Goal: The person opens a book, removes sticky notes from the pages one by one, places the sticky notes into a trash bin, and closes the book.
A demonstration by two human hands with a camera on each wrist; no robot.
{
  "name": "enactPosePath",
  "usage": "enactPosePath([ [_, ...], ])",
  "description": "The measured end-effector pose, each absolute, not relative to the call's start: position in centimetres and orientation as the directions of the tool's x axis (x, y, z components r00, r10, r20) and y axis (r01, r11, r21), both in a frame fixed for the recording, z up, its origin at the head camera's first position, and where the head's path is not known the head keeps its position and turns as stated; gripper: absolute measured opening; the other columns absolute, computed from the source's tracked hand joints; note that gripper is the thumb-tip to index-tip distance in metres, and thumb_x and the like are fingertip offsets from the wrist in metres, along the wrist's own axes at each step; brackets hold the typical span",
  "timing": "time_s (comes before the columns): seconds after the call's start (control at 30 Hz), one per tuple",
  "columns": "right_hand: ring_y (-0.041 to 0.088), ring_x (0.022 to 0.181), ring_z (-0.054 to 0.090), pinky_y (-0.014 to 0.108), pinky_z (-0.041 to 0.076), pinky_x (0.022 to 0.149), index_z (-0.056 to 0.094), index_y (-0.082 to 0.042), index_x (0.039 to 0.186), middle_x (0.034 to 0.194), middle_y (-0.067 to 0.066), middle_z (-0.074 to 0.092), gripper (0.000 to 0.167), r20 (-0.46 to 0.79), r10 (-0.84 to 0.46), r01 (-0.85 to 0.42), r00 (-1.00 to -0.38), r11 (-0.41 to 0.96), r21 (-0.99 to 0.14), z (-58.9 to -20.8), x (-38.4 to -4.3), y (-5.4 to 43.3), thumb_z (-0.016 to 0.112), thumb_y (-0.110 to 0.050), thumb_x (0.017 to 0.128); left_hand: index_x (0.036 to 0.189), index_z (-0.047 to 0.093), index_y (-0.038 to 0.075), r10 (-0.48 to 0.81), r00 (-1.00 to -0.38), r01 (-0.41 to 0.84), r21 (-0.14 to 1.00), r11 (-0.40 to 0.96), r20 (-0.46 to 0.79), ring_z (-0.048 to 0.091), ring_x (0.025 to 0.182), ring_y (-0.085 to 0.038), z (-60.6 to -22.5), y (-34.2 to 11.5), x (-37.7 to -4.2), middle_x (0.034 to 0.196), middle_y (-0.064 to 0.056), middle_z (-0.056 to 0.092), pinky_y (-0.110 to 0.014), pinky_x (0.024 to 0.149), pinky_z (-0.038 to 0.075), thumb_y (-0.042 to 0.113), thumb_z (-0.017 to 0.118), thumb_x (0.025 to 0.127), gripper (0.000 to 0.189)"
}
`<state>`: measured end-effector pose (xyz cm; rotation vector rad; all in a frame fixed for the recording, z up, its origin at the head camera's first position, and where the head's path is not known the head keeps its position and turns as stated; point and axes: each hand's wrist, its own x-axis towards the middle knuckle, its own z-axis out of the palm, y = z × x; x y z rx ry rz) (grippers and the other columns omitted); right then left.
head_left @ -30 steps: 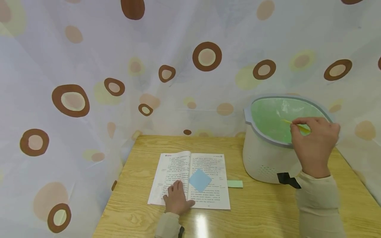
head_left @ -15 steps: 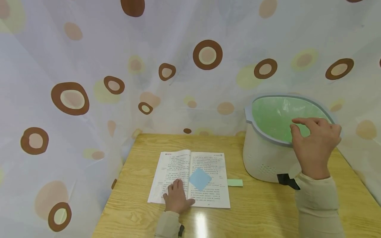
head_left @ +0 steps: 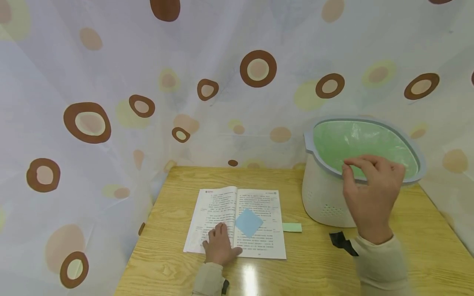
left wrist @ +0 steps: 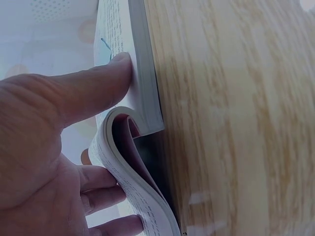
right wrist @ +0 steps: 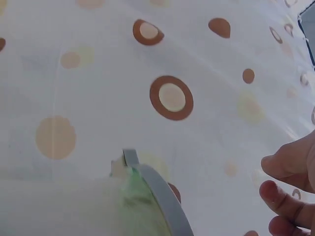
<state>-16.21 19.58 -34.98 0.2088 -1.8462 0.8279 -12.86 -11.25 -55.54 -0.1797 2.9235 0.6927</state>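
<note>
An open book (head_left: 257,199) with printed pages lies on the table. My left hand (head_left: 220,248) rests on it, fingers spread over the left page, thumb by the lower edge near the spine. The left wrist view shows that thumb (left wrist: 106,86) on the page edge and the left-hand pages (left wrist: 115,162) bowed up beside the fingers. A blue square paper (head_left: 249,223) lies on the right page, turned like a diamond. From the right edge sticks a green strip (head_left: 292,227). My right hand (head_left: 372,197) is before the bin's rim, thumb and index bent towards each other with nothing between them.
A white bin (head_left: 322,193) with a grey-blue rim (right wrist: 167,201) and a green bag liner (head_left: 333,144) stands at the right on the wooden table (head_left: 237,179). Its bottom is hidden. A spotted curtain (head_left: 222,41) hangs behind and along the sides.
A thin yellow strip, pinched by my right hand over the bin a second ago, has left the fingers and is out of sight. That hand has since moved left and down. My left hand stays put.
</note>
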Motion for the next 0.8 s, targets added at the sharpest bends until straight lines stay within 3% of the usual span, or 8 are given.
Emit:
enactPosePath([
  [0.17,0.047,0.09,0.05,0.038,0.031,0.087,0.076,0.005,0.086,0.089,0.026,0.068,0.006,0.897,0.118,-0.59,-0.426,0.716,-0.374,-36.9,-15.3,16.7,0.073,0.001,0.081,0.147,0.038,0.002,-0.093,-0.983,-0.152,0.427,0.892,-0.156,0.042,0.133,-0.044,-55.9,-11.3,-13.0,0.149,-0.017,0.043,-0.074,0.099,0.037,0.042,0.085,0.072,0.097],
  [0.33,0.044,0.088,0.049,0.048,0.033,0.082,0.075,0.003,0.086,0.089,0.022,0.068,0.01,0.887,0.044,-0.621,-0.46,0.698,-0.356,-38.8,-15.2,14.9,0.075,0.006,0.076,0.145,0.039,0.001,-0.087,-0.987,-0.138,0.427,0.894,-0.138,0.043,0.131,-0.044,-55.8,-11.3,-12.9,0.147,-0.017,0.044,-0.074,0.097,0.038,0.043,0.085,0.072,0.096],
  [0.53,0.041,0.09,0.053,0.05,0.037,0.084,0.075,0.0,0.087,0.092,0.02,0.069,0.016,0.801,-0.017,-0.557,-0.599,0.728,-0.401,-42.3,-15.1,13.4,0.08,0.005,0.073,0.145,0.039,0.002,-0.092,-0.987,-0.138,0.407,0.903,-0.129,0.044,0.13,-0.043,-55.9,-11.4,-12.8,0.147,-0.016,0.044,-0.073,0.096,0.04,0.044,0.085,0.072,0.096],
  [0.8,0.038,0.098,0.056,0.053,0.043,0.086,0.075,-0.005,0.094,0.101,0.016,0.07,0.018,0.534,-0.054,-0.359,-0.844,0.796,-0.487,-47.4,-14.2,11.6,0.081,-0.005,0.077,0.146,0.039,0.002,-0.091,-0.988,-0.138,0.426,0.894,-0.128,0.043,0.132,-0.044,-56.0,-11.3,-12.9,0.148,-0.017,0.044,-0.072,0.099,0.038,0.043,0.085,0.072,0.097],
])
